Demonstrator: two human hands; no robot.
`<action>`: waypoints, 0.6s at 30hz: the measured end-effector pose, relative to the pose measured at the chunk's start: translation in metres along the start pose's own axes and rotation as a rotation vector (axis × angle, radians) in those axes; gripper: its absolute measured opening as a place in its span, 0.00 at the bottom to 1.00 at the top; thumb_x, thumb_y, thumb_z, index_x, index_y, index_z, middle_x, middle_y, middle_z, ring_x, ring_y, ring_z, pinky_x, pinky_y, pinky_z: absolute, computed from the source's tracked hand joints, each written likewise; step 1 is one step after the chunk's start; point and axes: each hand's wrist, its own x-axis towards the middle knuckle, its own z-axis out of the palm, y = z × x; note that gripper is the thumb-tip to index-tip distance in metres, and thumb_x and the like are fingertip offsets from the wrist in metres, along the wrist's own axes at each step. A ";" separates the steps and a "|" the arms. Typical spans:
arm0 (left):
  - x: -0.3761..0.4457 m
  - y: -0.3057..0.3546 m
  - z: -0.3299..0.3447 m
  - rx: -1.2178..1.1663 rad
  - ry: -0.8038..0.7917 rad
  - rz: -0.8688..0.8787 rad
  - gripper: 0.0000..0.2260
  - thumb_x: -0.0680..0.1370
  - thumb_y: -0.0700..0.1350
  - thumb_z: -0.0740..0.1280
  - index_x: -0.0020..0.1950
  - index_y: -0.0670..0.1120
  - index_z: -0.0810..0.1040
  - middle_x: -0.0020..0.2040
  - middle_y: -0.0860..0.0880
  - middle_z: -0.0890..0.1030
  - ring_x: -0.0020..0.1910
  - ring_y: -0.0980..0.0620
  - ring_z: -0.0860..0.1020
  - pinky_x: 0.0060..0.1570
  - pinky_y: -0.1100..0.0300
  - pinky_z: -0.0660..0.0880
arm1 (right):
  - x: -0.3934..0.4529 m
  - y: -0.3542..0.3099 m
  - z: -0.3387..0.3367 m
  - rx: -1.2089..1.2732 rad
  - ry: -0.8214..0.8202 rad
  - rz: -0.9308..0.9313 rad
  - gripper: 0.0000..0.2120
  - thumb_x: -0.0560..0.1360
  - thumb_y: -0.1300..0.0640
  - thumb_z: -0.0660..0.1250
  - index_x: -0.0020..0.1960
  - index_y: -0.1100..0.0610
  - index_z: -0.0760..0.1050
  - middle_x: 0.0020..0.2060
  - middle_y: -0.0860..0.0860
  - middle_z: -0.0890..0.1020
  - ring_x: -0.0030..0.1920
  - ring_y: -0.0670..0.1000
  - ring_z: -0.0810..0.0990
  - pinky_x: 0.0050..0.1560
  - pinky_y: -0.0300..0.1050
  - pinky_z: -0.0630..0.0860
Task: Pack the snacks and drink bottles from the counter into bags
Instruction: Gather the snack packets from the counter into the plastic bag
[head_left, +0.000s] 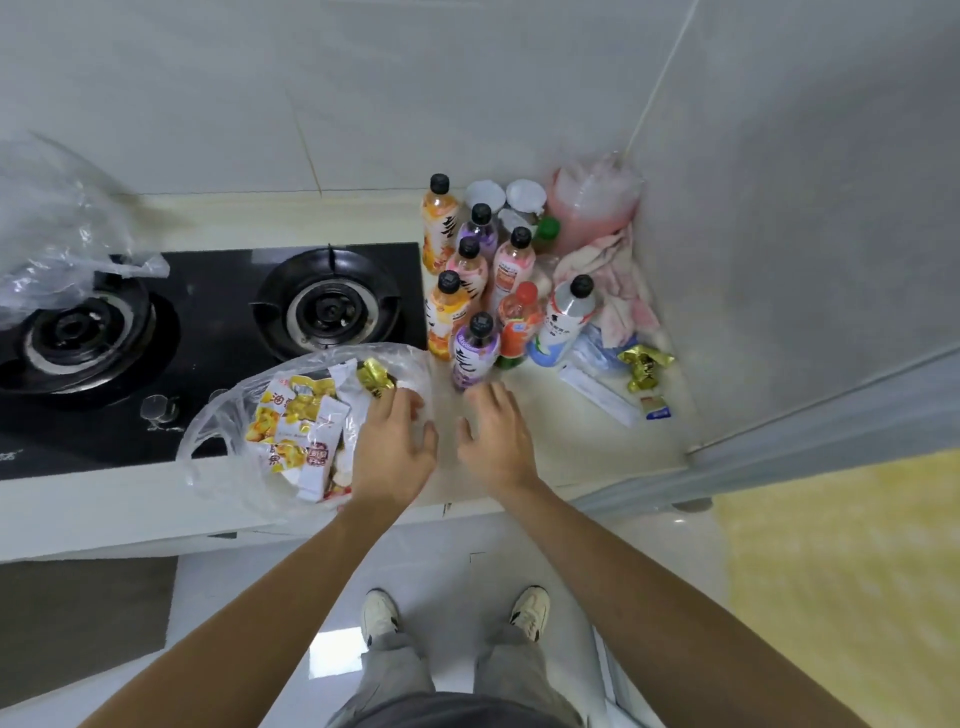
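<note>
A clear plastic bag (218, 415) lies open on the counter's front edge, holding yellow and white snack packets (296, 415) and a gold-wrapped snack (376, 378). My left hand (395, 447) grips the bag's right rim, fingertips next to the gold snack. My right hand (493, 436) hovers open over the counter, fingers spread, just short of a purple drink bottle (475, 348). Several more bottles stand behind it, among them an orange one (445, 317), a red one (519, 322) and a white one (563, 317). Another gold snack (644, 366) lies at the right.
A black two-burner gas stove (208, 312) fills the counter's left. A second clear bag (57, 234) hangs over the far left burner. In the corner sit a pink bag (592, 202), a crumpled cloth (618, 291), a flat white packet (597, 395) and a small blue packet (655, 408).
</note>
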 end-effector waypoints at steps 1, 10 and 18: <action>0.001 0.008 0.011 -0.014 -0.015 0.020 0.10 0.76 0.41 0.68 0.56 0.44 0.74 0.51 0.49 0.75 0.52 0.48 0.72 0.48 0.50 0.73 | -0.002 0.014 -0.007 -0.015 0.005 0.023 0.13 0.74 0.60 0.70 0.57 0.57 0.74 0.54 0.54 0.76 0.57 0.56 0.75 0.56 0.51 0.77; 0.019 0.080 0.113 0.005 -0.262 0.154 0.14 0.77 0.43 0.69 0.62 0.45 0.74 0.55 0.48 0.77 0.56 0.45 0.76 0.50 0.49 0.77 | -0.016 0.136 -0.059 -0.006 0.049 0.239 0.17 0.74 0.62 0.67 0.62 0.58 0.75 0.58 0.55 0.76 0.59 0.58 0.74 0.57 0.54 0.76; 0.053 0.119 0.187 0.217 -0.447 0.239 0.24 0.78 0.47 0.67 0.75 0.50 0.70 0.69 0.49 0.72 0.65 0.45 0.70 0.57 0.50 0.74 | -0.010 0.229 -0.074 -0.211 0.005 0.384 0.25 0.71 0.61 0.69 0.68 0.59 0.71 0.68 0.59 0.74 0.68 0.62 0.70 0.63 0.57 0.76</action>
